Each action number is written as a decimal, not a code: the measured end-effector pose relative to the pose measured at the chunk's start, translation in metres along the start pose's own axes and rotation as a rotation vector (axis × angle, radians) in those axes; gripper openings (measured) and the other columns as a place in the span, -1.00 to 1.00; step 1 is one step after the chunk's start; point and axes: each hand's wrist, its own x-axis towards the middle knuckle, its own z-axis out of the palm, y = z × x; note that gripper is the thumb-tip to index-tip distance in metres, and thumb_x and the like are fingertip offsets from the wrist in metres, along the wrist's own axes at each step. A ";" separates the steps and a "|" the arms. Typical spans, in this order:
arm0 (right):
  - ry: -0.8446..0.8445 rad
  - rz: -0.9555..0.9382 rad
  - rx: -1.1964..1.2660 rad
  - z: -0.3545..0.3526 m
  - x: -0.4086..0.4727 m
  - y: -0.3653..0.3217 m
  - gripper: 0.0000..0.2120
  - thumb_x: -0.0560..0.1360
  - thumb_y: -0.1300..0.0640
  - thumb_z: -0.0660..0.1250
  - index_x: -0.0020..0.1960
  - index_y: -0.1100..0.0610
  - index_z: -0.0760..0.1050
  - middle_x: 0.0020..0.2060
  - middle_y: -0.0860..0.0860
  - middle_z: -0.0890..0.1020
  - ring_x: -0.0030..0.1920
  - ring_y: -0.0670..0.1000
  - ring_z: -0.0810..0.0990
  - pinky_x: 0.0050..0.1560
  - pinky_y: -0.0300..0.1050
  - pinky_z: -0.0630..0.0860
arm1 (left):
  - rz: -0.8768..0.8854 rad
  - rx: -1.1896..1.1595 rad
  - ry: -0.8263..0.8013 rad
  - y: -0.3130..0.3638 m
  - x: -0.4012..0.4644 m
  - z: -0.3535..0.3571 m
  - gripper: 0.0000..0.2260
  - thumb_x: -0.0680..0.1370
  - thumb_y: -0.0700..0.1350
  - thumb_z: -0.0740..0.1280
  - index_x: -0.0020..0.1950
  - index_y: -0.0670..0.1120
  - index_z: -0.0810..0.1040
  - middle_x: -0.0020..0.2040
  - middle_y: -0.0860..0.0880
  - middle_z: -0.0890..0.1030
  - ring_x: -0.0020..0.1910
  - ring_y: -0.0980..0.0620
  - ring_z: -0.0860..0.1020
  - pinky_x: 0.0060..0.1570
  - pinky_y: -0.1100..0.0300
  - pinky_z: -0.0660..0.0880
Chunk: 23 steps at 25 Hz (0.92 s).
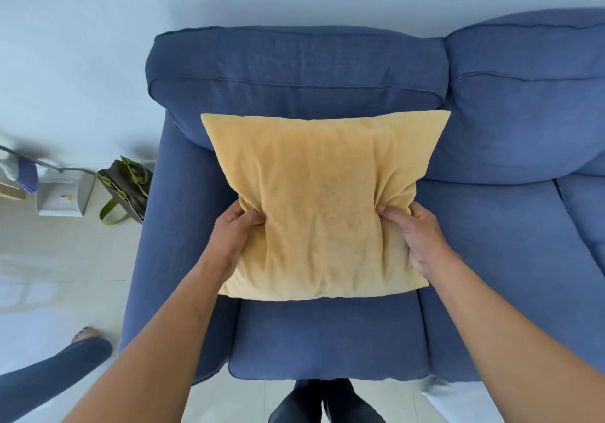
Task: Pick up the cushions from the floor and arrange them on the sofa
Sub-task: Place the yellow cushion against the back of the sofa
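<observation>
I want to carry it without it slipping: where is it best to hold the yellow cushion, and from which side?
Probably by its two side edges, near the lower corners, coming from the front. The yellow cushion is soft and wide, and the left hand and right hand already pinch it there, bunching the fabric.

Bright, even daylight, soft shadows; wide-angle bending at the edges, motion blur far left.
</observation>
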 end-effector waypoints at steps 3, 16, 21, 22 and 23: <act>0.010 -0.077 -0.041 0.008 0.029 -0.006 -0.69 0.46 0.37 0.50 0.08 0.03 0.62 -0.05 -0.06 0.78 -0.01 -0.05 0.76 0.03 -0.05 0.62 | 0.087 -0.016 0.069 -0.003 0.025 0.001 -0.63 0.43 -0.25 0.45 0.23 -0.03 0.67 0.12 0.00 0.78 0.12 -0.04 0.73 0.09 0.08 0.64; 0.101 0.048 -0.189 0.030 0.140 0.024 -0.48 0.44 0.31 0.50 0.36 0.10 0.48 0.09 -0.02 0.68 0.13 0.03 0.65 -0.07 -0.15 0.55 | -0.037 -0.007 0.117 -0.026 0.144 0.017 -0.70 0.42 -0.13 0.47 0.10 0.14 0.58 0.19 -0.03 0.72 0.24 -0.07 0.63 0.26 -0.07 0.56; 0.125 -0.030 -0.154 0.017 0.140 -0.010 -0.60 0.39 0.27 0.50 0.19 0.09 0.52 0.04 0.00 0.69 0.09 0.06 0.67 0.26 0.15 0.60 | 0.024 -0.013 0.139 0.005 0.141 0.000 -0.58 0.46 -0.18 0.43 0.32 -0.03 0.57 0.25 -0.06 0.70 0.26 -0.11 0.65 0.27 -0.06 0.59; 0.142 -0.070 -0.114 0.014 0.141 -0.019 -0.56 0.36 0.23 0.50 0.22 0.11 0.53 0.08 0.01 0.70 0.14 0.07 0.67 0.30 0.20 0.58 | 0.059 -0.063 0.162 0.014 0.142 -0.005 -0.59 0.46 -0.15 0.42 0.33 -0.04 0.58 0.27 -0.06 0.70 0.27 -0.09 0.65 0.29 -0.07 0.59; 0.157 -0.104 -0.070 0.012 0.141 -0.030 -0.51 0.35 0.19 0.50 0.26 0.11 0.53 0.10 0.00 0.70 0.17 0.07 0.67 0.30 0.20 0.58 | 0.101 -0.111 0.195 0.023 0.142 -0.008 -0.62 0.47 -0.09 0.42 0.30 -0.02 0.59 0.28 -0.04 0.69 0.28 -0.06 0.65 0.30 -0.08 0.59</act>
